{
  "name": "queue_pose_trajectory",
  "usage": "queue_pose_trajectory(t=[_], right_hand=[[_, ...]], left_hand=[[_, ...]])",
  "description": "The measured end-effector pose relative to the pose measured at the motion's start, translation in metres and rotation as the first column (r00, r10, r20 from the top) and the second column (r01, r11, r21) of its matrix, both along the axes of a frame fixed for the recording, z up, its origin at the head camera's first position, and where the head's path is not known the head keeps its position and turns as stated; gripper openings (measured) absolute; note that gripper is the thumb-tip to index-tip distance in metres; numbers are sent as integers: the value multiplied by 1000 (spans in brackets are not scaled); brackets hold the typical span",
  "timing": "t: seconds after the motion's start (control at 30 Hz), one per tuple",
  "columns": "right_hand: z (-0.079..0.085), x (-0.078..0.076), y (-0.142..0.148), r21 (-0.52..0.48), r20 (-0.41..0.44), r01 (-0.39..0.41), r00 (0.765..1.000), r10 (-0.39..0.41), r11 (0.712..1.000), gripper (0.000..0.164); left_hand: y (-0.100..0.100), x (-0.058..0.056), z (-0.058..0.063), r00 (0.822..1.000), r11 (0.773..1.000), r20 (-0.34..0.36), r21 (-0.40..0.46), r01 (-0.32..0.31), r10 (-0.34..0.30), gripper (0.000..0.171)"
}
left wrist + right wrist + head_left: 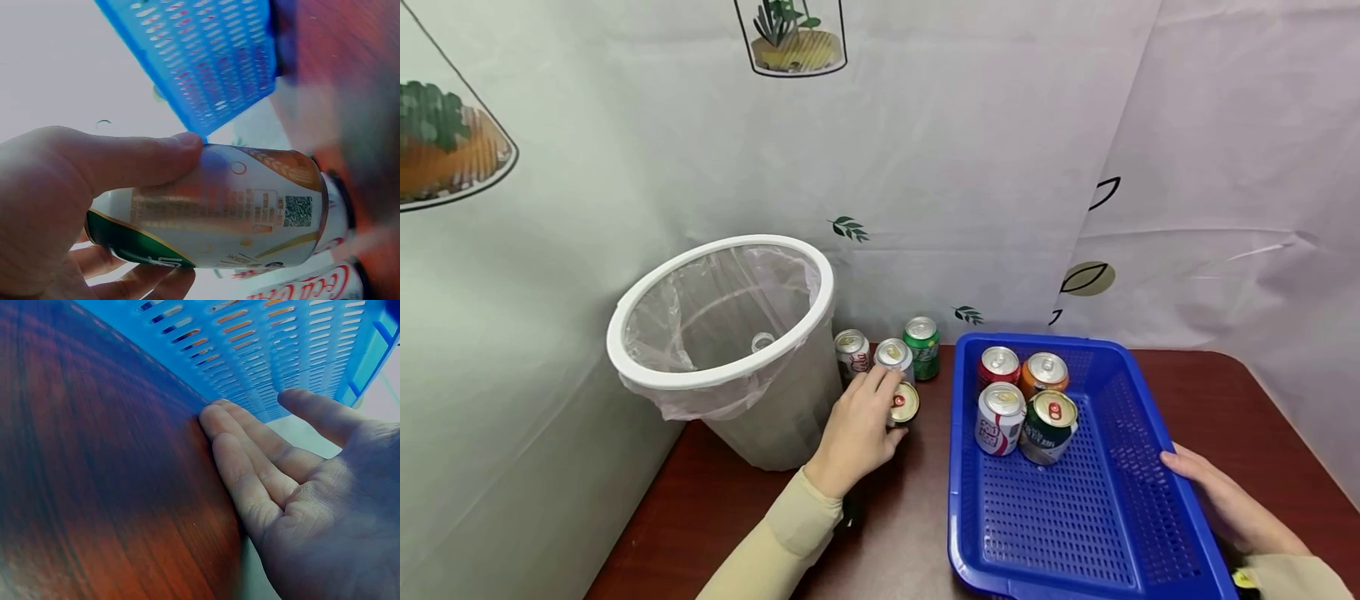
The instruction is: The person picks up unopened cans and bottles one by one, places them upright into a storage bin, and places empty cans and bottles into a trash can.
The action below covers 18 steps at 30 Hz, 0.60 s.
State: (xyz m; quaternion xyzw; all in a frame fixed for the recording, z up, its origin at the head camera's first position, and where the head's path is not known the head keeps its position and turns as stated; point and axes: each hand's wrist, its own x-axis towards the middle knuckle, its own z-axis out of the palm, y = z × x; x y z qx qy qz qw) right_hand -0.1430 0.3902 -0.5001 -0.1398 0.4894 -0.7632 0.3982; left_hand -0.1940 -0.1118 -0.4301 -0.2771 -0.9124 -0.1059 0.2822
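Note:
My left hand [859, 429] is wrapped around a beer can [904, 403] with a gold top and red tab. In the left wrist view this can [250, 206] shows a white, gold and green side, with the thumb [150, 159] across it. My right hand [1232, 500] lies along the right side of the blue basket [1180, 475], thumb by the rim. In the right wrist view its fingers [240, 475] are fairly straight, beside the basket wall and the table. Inside the basket stand a red can [999, 365], an orange can [1045, 372], a white can [1000, 421] and a green can [1047, 429].
Behind my left hand stand a Coca-Cola can [853, 354], a pale silver can [895, 354] and a green can [922, 350]. A lined white bin [775, 417] is at the left on the reddish-brown table [895, 533]. Printed cloth [955, 167] hangs behind.

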Motion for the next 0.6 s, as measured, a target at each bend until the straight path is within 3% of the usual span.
queue_pose_trajectory(t=[0.2, 0.3, 0.47, 0.6], right_hand=[[3, 4, -7, -14, 19, 34, 999, -33, 999, 57], [5, 5, -9, 27, 26, 58, 998, -59, 998, 53], [7, 6, -8, 131, -17, 92, 996, -90, 987, 50], [8, 6, -7, 122, -22, 72, 997, -70, 990, 53]], left_hand=[[4, 10, 16, 999, 997, 1, 69, 45, -45, 78], [7, 15, 24, 997, 992, 1, 100, 74, -74, 78], [16, 26, 42, 987, 976, -7, 152, 158, -159, 74], [28, 36, 59, 968, 954, 8, 174, 244, -249, 73]])
